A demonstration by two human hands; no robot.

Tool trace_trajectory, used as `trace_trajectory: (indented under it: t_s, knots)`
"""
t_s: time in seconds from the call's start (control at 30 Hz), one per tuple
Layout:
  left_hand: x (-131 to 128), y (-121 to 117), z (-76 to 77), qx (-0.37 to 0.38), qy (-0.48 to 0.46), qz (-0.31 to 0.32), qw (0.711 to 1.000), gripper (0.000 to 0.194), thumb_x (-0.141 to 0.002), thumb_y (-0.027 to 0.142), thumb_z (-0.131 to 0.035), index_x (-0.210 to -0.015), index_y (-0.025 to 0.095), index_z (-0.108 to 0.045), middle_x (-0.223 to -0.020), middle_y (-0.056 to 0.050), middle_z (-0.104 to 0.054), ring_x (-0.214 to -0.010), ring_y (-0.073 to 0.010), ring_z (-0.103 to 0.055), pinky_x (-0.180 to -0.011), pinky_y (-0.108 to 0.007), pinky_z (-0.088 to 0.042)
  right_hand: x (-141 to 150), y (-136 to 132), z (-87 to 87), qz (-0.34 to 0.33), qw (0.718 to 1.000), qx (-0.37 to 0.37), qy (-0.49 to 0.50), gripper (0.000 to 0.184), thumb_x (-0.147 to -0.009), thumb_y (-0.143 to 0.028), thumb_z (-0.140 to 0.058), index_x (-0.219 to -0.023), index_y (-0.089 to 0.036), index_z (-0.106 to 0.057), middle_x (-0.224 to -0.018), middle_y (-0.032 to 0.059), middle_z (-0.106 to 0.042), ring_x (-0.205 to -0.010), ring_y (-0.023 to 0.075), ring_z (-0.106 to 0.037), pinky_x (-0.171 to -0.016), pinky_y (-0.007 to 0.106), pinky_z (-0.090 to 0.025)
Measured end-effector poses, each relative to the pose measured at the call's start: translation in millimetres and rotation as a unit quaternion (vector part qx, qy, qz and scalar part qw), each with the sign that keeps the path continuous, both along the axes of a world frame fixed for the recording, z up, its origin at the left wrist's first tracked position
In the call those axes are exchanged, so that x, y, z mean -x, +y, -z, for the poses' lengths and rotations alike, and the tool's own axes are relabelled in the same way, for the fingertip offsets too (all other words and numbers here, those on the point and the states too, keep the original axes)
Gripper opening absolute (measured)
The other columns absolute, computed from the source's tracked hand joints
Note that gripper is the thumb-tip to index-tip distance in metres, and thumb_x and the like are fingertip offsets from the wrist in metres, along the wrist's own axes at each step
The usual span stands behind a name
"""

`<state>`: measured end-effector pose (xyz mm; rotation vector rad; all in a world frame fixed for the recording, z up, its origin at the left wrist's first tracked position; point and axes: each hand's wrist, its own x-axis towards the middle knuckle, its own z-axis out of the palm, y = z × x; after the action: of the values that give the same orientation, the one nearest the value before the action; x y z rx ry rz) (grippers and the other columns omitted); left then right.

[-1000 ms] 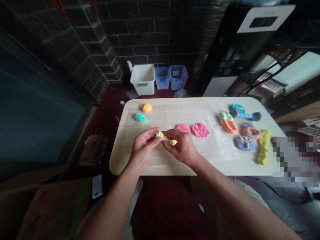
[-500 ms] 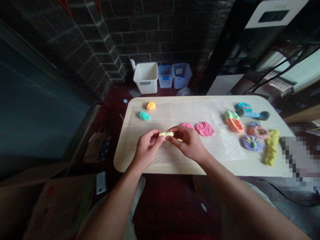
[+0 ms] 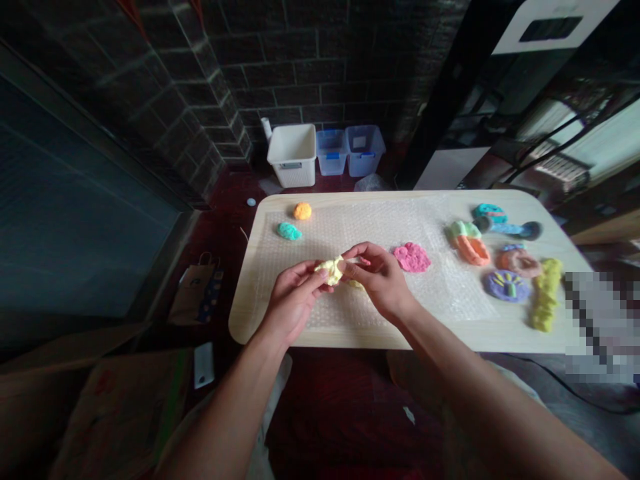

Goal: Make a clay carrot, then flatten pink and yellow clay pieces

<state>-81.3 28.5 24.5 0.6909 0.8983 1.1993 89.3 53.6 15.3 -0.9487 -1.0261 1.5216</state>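
Head view. Since the frame half a second earlier, the pale-yellow piece (image 3: 331, 272) has turned to show a broader face, and the right hand (image 3: 384, 283) now covers more of the pink piece behind it. The yellow piece is held above the bubble wrap (image 3: 360, 220), directly between the hands and equally near both; its crumpled long axis runs roughly crosswise. The left hand (image 3: 293, 298) pinches its left end between thumb and fingers; the right pinches the opposite end, forefinger arched. Another yellow portion (image 3: 356, 285) shows beneath the right hand; whether it joins the first cannot be told. A pink disc (image 3: 413, 257) lies just beyond the right hand; teal (image 3: 289, 231) and orange (image 3: 303, 211) lumps lie farther off, beyond the left.
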Motion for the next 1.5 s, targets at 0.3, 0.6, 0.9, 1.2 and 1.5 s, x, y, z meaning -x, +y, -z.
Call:
trace_trajectory:
  t_s: [0.3, 0.6, 0.9, 1.2, 1.5]
  knots:
    - [-2, 1, 11.3, -0.011, 0.042, -0.050, 0.998, 0.028, -0.070, 0.027, -0.094, -0.093, 0.016, -0.084, -0.090, -0.008, -0.081, -0.090, -0.0196, -0.072, -0.093, -0.033, -0.052, -2, -8, 4.4, -0.068, 0.981, -0.119, -0.139, 0.045, -0.082, -0.044, -0.090, -0.118, -0.018, -0.079, -0.106, 0.0113, -0.082, -0.096, 0.0259, -0.079, -0.092, 0.042, -0.063]
    - [3, -4, 10.2, -0.052, 0.138, -0.019, 0.989, 0.032, -0.078, 0.032, -0.091, -0.104, 0.019, -0.078, -0.107, -0.009, -0.079, -0.084, -0.0189, -0.075, -0.083, -0.032, -0.059, -5, -6, 5.5, -0.072, 0.966, -0.144, -0.202, 0.030, -0.087, -0.039, -0.082, -0.106, -0.016, -0.081, -0.087, 0.0068, -0.079, -0.073, 0.0185, -0.069, -0.066, 0.030, -0.054]
    - [3, -1, 9.8, -0.055, 0.164, -0.023, 0.985, 0.031, -0.080, 0.037, -0.089, -0.103, 0.016, -0.083, -0.101, -0.012, -0.083, -0.095, -0.0264, -0.078, -0.092, -0.038, -0.059, -5, -5, 0.4, -0.061, 0.963, -0.150, -0.214, 0.031, -0.091, -0.043, -0.079, -0.101, -0.015, -0.074, -0.084, 0.0058, -0.074, -0.069, 0.0152, -0.064, -0.060, 0.028, -0.048]
    - [-2, 0, 7.7, -0.049, 0.169, -0.019, 0.984, 0.025, -0.076, 0.030, -0.089, -0.092, 0.015, -0.078, -0.085, -0.008, -0.080, -0.073, -0.0210, -0.074, -0.071, -0.031, -0.055, -5, -2, -3.5, -0.120, 0.991, -0.026, -0.051, 0.032, -0.078, -0.044, -0.091, -0.086, -0.016, -0.079, -0.077, 0.0048, -0.076, -0.069, 0.0165, -0.068, -0.068, 0.032, -0.058]
    - [-1, 2, 4.8, 0.000, 0.010, -0.015, 1.000, 0.031, -0.071, 0.025, -0.093, -0.096, 0.013, -0.081, -0.091, -0.009, -0.079, -0.078, -0.0166, -0.070, -0.073, -0.029, -0.051, -5, 6, -4.6, -0.095, 0.993, 0.055, 0.030, 0.030, -0.079, -0.043, -0.090, -0.093, -0.019, -0.079, -0.080, 0.0031, -0.075, -0.063, 0.0133, -0.063, -0.057, 0.026, -0.051]
